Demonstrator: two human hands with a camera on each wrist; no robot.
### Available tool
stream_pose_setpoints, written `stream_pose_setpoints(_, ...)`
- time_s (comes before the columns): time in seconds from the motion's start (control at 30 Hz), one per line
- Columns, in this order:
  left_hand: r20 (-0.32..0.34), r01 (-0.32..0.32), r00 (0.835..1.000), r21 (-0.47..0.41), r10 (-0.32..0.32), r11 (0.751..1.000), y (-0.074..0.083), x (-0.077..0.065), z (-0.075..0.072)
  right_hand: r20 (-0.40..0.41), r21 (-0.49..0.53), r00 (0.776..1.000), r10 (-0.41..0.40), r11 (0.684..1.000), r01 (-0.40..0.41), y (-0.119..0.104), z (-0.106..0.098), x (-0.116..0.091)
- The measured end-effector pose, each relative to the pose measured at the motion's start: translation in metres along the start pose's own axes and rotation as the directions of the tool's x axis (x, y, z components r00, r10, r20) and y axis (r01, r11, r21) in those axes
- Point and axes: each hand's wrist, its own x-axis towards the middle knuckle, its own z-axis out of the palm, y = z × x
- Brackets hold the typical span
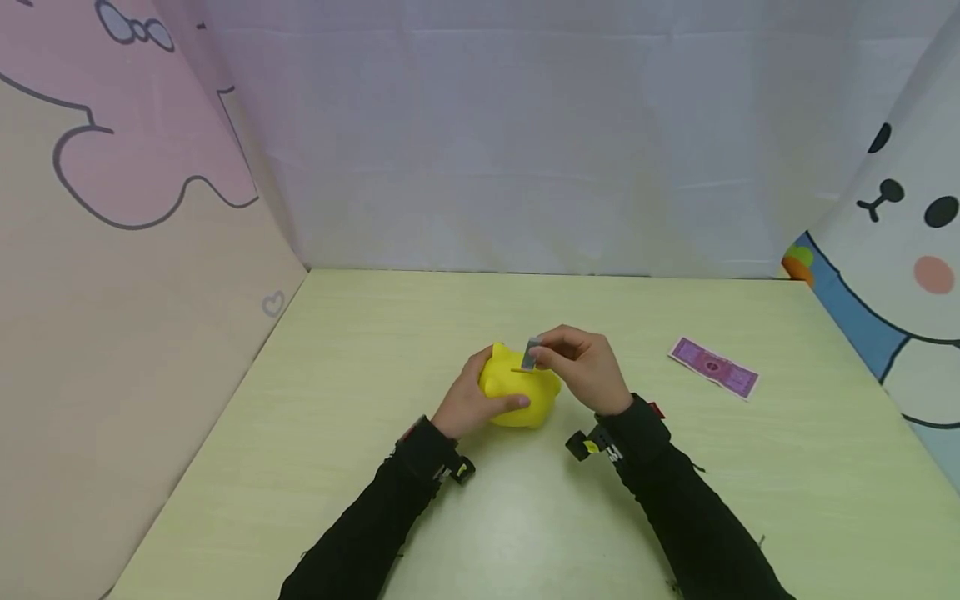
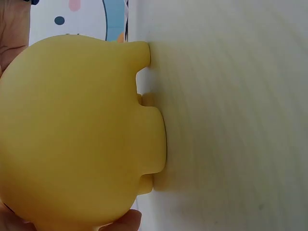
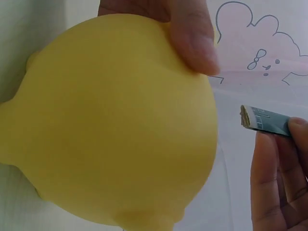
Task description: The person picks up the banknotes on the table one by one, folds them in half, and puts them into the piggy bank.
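Note:
A yellow piggy bank point(image 1: 517, 396) stands on its short legs on the table. My left hand point(image 1: 476, 400) grips it from the left side, with the thumb across its near face. Between thumb and fingers, my right hand point(image 1: 587, 365) pinches a folded banknote point(image 1: 530, 354) just above the piggy bank's top. The right wrist view shows the green folded banknote point(image 3: 267, 120) with its layered end pointing toward the piggy bank point(image 3: 120, 120), a gap between them. In the left wrist view the piggy bank point(image 2: 72, 130) hides most of the left hand.
A purple-pink banknote point(image 1: 715, 367) lies flat on the pale table point(image 1: 375, 333), to the right of the right hand. A white curtain point(image 1: 525, 150) closes off the back, and cartoon-printed panels point(image 1: 135, 292) stand at both sides.

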Motion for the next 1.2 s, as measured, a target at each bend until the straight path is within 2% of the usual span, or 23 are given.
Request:
stream_pose_setpoints(0.37, 0.017, -0.033, 0.999, 0.010, 0.033, 0.999, -0.002, 0.000, 0.002, 0.006, -0.044, 1.000, -0.010, 0.999, 0.010, 0.007, 0.003, -0.001)
stream_pose_setpoints(0.73, 0.023, -0.013, 1.000, 0.009, 0.012, 1.000, -0.002, 0.000, 0.003, 0.000, -0.074, 1.000, 0.002, 0.997, -0.002, 0.008, 0.004, -0.003)
stream_pose_setpoints(1.2, 0.021, -0.011, 1.000, 0.001, 0.011, 1.000, 0.000, -0.002, 0.003, -0.008, -0.049, 1.000, -0.004, 0.999, 0.004, 0.011, 0.005, -0.003)
